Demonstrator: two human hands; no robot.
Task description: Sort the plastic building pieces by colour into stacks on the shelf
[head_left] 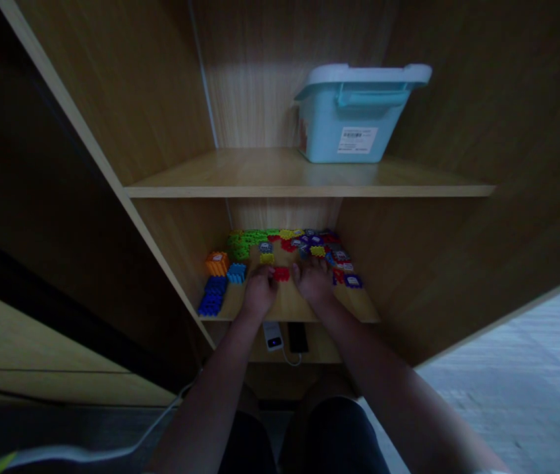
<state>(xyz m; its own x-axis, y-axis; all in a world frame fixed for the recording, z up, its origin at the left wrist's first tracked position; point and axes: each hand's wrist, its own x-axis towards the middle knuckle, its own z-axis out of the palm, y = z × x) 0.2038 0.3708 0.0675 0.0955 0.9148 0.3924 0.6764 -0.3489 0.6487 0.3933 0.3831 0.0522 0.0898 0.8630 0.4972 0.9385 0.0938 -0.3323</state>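
On the lower shelf, my left hand (261,289) is closed, with its thumb and fingertips at the left end of a red toothed plastic block (281,274). My right hand (314,280) lies to the right of that block, thumb apart from the fingers, which reach over pieces on the right side; nothing shows in its grasp. Just beyond my left hand are a yellow block (267,259) and a grey block (265,247). A light blue stack (236,272), an orange stack (217,263) and dark blue blocks (213,295) stand to its left.
Green blocks (239,245) line the back left; purple blocks (353,281) and mixed colours lie right. A light blue lidded bin (349,115) sits on the upper shelf (260,174). Below, a white power bank (273,337) is cabled to a black phone (298,338).
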